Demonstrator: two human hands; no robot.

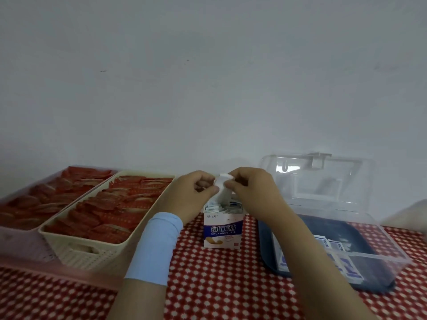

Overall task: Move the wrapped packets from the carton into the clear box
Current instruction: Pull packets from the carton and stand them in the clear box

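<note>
carton (222,232), "CHUANGKOUTIE" on front

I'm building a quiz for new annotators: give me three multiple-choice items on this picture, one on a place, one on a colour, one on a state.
1. Where does the clear box stand relative to the carton? A. left of it B. right of it C. on top of it
2. What colour is the sleeve on the left forearm? A. light blue B. green C. black
3. How is the clear box's lid? A. shut B. lying on the table C. raised open
Answers: B, the box sits at the carton's right; A, the sleeve is pale blue; C, the lid stands up behind the box, whose inside shows wrapped packets, while the left hand and right hand pinch a white packet above the carton.
</note>
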